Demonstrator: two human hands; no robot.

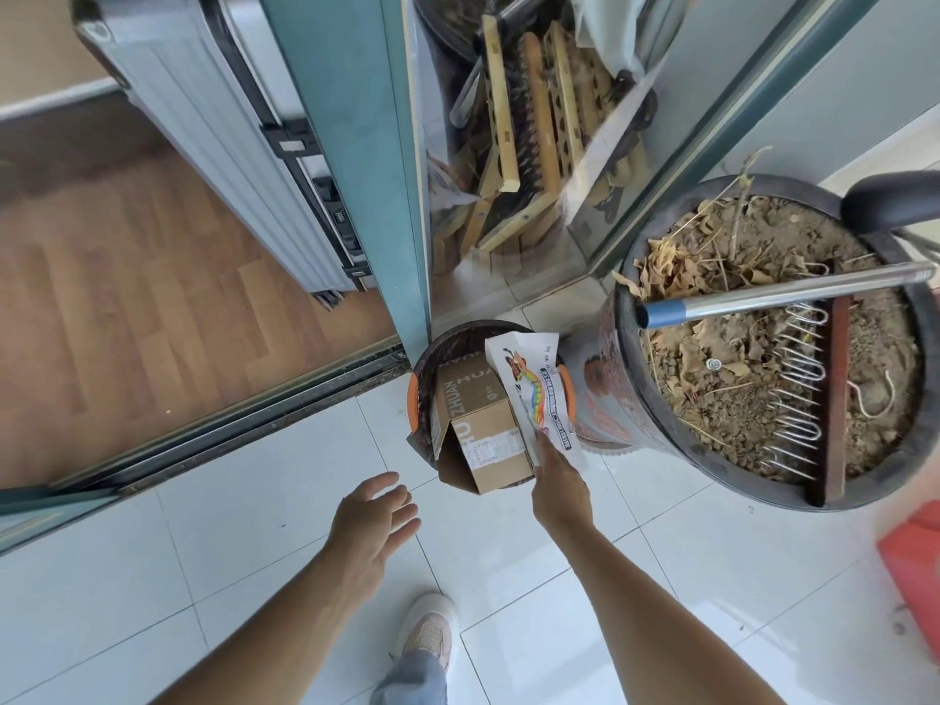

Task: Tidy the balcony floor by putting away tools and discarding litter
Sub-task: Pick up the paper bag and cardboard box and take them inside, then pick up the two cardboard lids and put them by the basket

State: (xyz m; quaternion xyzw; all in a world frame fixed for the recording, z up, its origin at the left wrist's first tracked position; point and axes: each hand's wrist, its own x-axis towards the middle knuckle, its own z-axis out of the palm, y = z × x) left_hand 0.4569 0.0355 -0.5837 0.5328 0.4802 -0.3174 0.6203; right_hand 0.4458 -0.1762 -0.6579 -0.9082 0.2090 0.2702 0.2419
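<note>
My right hand [557, 480] is pinching the near corner of a printed paper [539, 394], fingers closed on the edge. Most of the grip is tucked under the sheet, so I can't see exactly how the thumb sits. The paper hangs over the right side of the bin [414, 394], its far end lying across the rim. Makes sense to me: this is the litter part of the job, and holding it by one corner lets it slide in once I let go.

The bin is already pretty stuffed. A cardboard box [483, 424] sits in it at a tilt, one end sticking out over the near rim, which is probably why the paper is going down the gap beside it and not on top. I reckon it may need a push to stay in.

My left hand [374, 521] is open with relaxed, spread fingers and holds nothing. It hovers over the floor [254, 526] just left of the bin, maybe for balance or to steady the box.

Right of the bin, touching or nearly so, is a big pot [625, 348] of dry soil and dead leaves. A metal pole [783, 295] lies across its rim and a hook rack [803, 394] lies on the soil, so those look like tools to put away. I can't see other litter on the tiles from here. My shoe [430, 628] is at the bottom.
</note>
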